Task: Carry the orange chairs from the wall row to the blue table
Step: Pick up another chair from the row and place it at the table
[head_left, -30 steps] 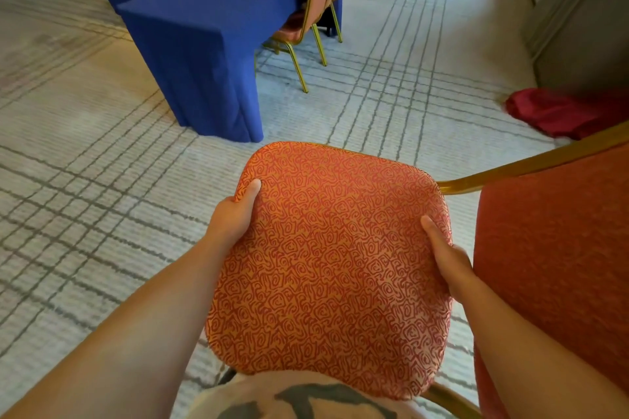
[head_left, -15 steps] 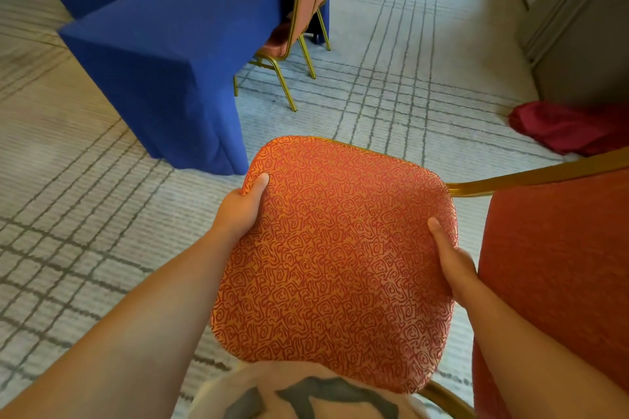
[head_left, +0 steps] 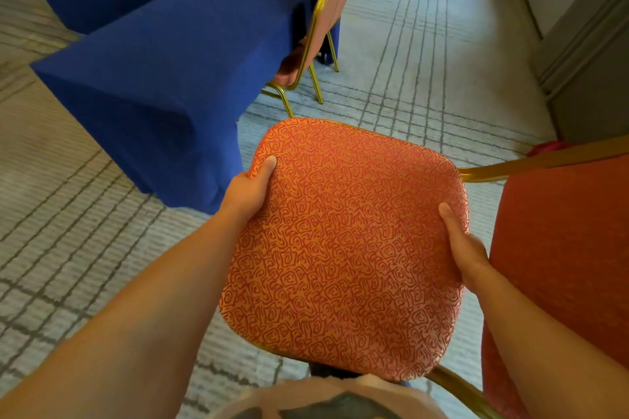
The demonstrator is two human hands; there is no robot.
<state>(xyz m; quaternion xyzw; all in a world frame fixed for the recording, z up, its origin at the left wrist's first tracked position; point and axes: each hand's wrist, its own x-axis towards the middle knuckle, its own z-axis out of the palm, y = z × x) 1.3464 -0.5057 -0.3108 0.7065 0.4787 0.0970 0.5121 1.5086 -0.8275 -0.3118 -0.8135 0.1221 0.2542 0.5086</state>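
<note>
Left hand [head_left: 250, 194], right hand [head_left: 468, 248] hold orange chair [head_left: 343, 248] at 9 and 3 o'clock, thumbs on top, fingers grasping seat edges; chair aloft, blue tabletop [head_left: 170, 54] at 11 o'clock, closer than before

An orange chair [head_left: 343, 248] with a swirl-patterned padded seat and a gold frame is held clear of the carpet. Its seat faces up at the carrier and its backrest [head_left: 561, 248] rises on the carrier's right. The left hand [head_left: 246, 194] grips the seat's left edge and the right hand [head_left: 464, 248] grips the edge by the backrest. Just ahead stands the blue table [head_left: 163, 71], draped to the floor. Two matching chairs [head_left: 326, 17] are tucked in along its far side.
</note>
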